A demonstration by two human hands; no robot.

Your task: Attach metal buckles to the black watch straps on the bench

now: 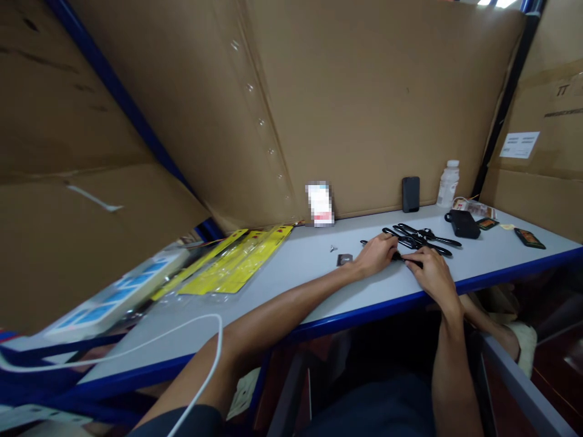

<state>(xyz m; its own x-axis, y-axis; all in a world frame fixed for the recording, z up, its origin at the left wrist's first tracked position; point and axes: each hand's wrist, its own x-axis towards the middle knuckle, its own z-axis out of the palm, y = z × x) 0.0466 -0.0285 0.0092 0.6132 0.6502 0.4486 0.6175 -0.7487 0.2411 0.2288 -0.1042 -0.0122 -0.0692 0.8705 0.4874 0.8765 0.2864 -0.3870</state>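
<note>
Cardboard (364, 109) behind, pale surface (282, 267) below; seemingly clamps dark piece (403, 258) between left hand (380, 252) and right hand (432, 267); if pinched too lightly by either, could slip toward black tools (412, 243) at two o'clock or metal bits (333, 248) at nine.

held piece (399, 257): black | tabletop (300, 255): pale grey, edge (364, 314) blue | packs (246, 261): yellow, clear | cardboard (364, 109): brown

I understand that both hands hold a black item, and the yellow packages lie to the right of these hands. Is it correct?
Only the side is wrong: in the head view, the yellow packages lie to the left of the left hand and right hand, which both hold a black item.
</note>
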